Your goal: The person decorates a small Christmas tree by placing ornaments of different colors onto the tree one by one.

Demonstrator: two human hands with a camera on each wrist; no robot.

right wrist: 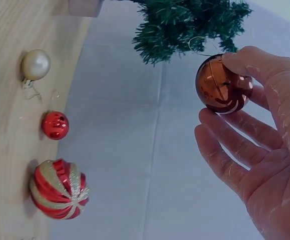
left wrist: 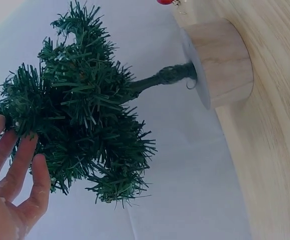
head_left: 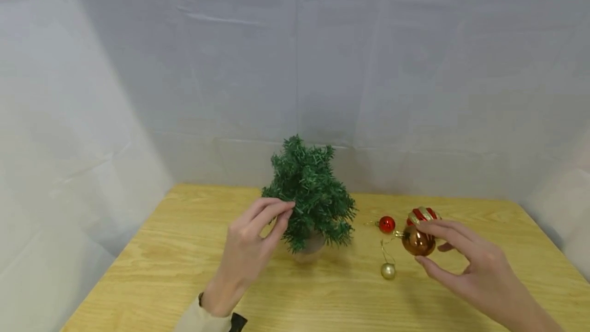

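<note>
A small green artificial tree [head_left: 309,193] stands on a round wooden base [left wrist: 222,62] at the middle of the wooden table [head_left: 175,255]. My left hand [head_left: 287,213] reaches its left side, and thumb and fingers [left wrist: 19,160] pinch a branch tip. To the tree's right, my right hand [head_left: 418,245] holds a shiny copper-brown bauble [head_left: 415,240] between thumb and fingers, lifted off the table. Its thin gold hanging loop [right wrist: 200,45] points toward the tree's lower branches [right wrist: 185,25].
Three more baubles lie on the table right of the tree: a small red one [head_left: 386,224], a small gold one [head_left: 388,270] with a wire loop, and a larger red one with gold glitter stripes [head_left: 421,213]. A white cloth backdrop [head_left: 295,65] surrounds the table.
</note>
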